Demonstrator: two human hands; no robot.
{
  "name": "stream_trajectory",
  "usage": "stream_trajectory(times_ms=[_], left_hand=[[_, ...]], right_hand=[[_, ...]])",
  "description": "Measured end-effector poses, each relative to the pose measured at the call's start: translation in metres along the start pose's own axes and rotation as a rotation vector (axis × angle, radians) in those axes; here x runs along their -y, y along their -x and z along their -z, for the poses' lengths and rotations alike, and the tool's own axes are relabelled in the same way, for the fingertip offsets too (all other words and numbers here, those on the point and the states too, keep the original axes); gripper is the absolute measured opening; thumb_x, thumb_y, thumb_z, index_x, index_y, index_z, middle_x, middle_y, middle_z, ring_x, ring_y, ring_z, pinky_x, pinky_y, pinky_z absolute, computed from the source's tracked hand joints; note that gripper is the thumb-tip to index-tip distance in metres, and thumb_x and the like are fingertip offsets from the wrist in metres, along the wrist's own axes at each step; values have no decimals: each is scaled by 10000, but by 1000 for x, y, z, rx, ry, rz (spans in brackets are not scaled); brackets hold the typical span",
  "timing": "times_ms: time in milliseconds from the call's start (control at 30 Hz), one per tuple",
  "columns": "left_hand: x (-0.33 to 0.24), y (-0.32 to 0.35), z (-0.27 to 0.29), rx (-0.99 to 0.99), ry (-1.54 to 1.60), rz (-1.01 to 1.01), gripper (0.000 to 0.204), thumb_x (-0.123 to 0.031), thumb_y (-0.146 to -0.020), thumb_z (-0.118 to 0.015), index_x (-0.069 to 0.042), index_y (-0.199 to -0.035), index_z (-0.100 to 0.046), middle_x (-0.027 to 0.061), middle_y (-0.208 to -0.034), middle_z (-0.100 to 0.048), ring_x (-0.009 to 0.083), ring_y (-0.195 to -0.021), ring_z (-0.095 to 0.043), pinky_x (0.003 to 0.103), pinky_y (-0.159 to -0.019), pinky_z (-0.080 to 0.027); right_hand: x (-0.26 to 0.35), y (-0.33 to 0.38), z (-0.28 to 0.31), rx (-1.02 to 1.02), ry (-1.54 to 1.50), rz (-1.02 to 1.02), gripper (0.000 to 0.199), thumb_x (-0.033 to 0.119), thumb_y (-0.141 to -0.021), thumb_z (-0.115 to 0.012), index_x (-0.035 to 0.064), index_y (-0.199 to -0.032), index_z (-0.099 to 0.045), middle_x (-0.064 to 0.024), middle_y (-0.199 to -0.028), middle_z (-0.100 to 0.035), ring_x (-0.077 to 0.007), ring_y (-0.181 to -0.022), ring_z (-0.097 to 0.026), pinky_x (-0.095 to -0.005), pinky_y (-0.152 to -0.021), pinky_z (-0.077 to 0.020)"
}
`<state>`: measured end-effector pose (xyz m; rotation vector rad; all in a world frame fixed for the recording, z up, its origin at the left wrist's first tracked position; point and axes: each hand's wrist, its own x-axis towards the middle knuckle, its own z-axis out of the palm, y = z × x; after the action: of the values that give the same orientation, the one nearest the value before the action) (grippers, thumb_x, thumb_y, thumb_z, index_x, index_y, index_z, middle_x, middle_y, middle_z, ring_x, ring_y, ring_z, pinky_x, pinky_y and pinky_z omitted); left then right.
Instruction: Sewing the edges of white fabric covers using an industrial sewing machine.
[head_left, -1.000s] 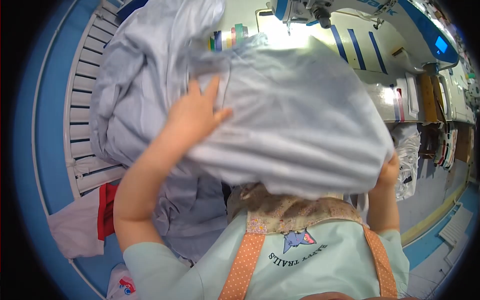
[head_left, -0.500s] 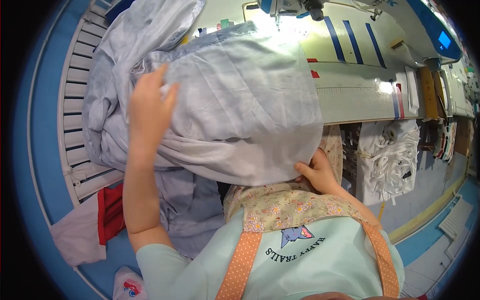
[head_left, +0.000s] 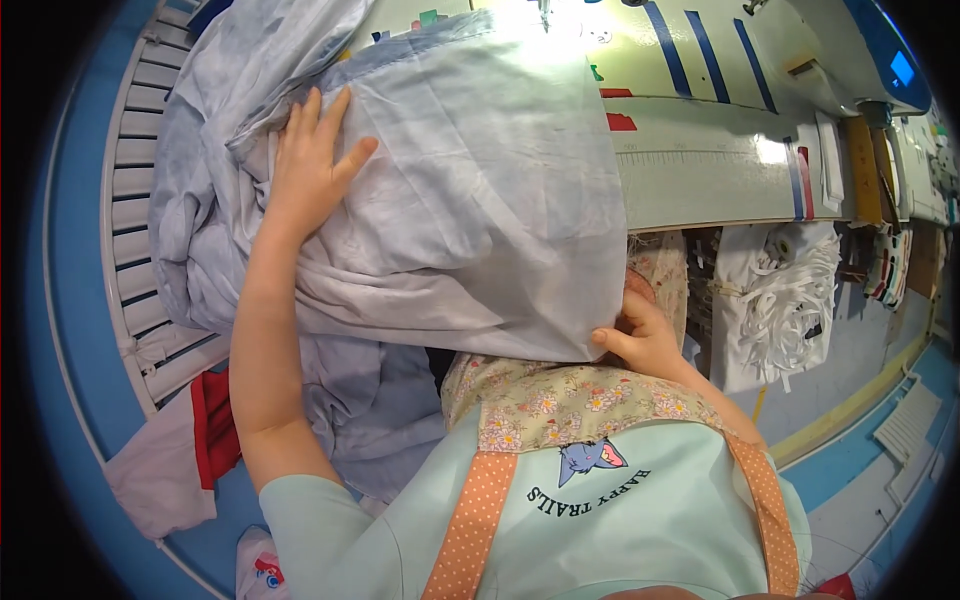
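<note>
A large pale grey-blue cloth (head_left: 450,200) covers the left part of the sewing table (head_left: 720,190) and hangs over its front edge toward my lap. My left hand (head_left: 315,165) lies flat on it, fingers spread, beside the bunched folds. At the near right corner, my right hand (head_left: 645,338) pinches the cloth's edge; its thumb shows, while the other fingers are partly hidden. The cloth's far hemmed edge runs up toward the brightly lit needle (head_left: 545,12) of a sewing machine (head_left: 885,55), whose body is mostly out of view.
A white slatted rack (head_left: 130,210) on the left bears the heaped cloth. White strips (head_left: 775,310) hang in a bundle below the table's right side. Blue tape strips (head_left: 667,50) mark the tabletop. A white and red cloth (head_left: 165,460) hangs at lower left.
My left hand has come down flat onto the cloth, its fingers now spread. The view has shifted slightly, and my right hand keeps its pinch on the corner.
</note>
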<state>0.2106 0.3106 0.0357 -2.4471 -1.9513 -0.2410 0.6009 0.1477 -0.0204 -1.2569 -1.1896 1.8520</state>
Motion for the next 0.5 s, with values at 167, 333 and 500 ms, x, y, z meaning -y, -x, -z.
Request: stream_trajectory(times_ms=[167, 333, 500], left_hand=[[-8, -7, -6, -81, -91, -36, 676, -526, -851, -540, -159, -1399, -396, 255, -1445, -298, 471, -1310, -279, 540, -1064, -228], [0, -3, -11, -143, -61, -83, 633, -510, -866, -527, -187, -1396, -404, 242, -1434, -325, 478, -1293, -302, 536, -1056, -242], [1, -4, -12, -135, -70, -74, 618, -504, -872, -518, -189, -1392, -411, 229, -1434, -334, 471, -1295, -303, 523, -1057, -248]], right_hand=[[10, -26, -2, 273, 23, -193, 286, 224, -869, -654, -15, -1025, -643, -67, -889, -660, -114, -802, -603, -270, -662, -513], [35, -31, -12, 368, -45, -286, 235, 140, -845, -663, -7, -1024, -625, -56, -898, -646, -142, -763, -612, -294, -635, -525], [57, -2, -7, 127, 379, 220, 180, 127, -788, -685, 3, -912, -648, -121, -767, -672, -176, -670, -661, -309, -607, -506]])
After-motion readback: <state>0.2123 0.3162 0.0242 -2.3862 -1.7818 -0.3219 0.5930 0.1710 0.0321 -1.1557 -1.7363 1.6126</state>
